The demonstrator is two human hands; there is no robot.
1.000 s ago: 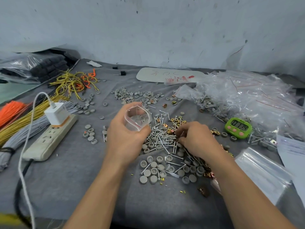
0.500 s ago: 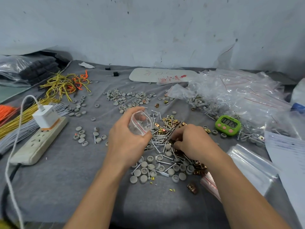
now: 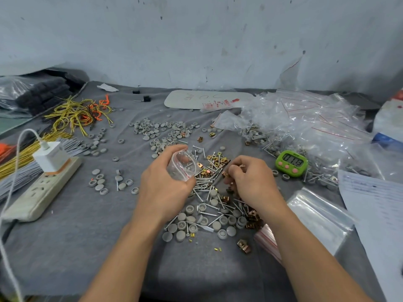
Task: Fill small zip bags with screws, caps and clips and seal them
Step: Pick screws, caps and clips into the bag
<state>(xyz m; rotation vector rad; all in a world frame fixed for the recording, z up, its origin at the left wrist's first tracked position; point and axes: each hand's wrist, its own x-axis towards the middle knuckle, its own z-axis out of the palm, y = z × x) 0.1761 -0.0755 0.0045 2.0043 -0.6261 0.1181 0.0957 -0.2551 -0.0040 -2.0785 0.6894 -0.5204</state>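
Here the grey counter [image 3: 87,236] carries a loose pile of screws [image 3: 205,184], caps [image 3: 217,225] and clips [image 3: 218,160] between the two wrists. To do the drop well, the left grip [image 3: 165,188], curled round the small zip bag [image 3: 182,165], should hold its red-lined mouth bowed wide and tilted up. The right grip [image 3: 250,182], curled and apparently pinching a few brass clips, should come right over the mouth before letting go. The bag sits just left of the right grip, apart from it, above the screws.
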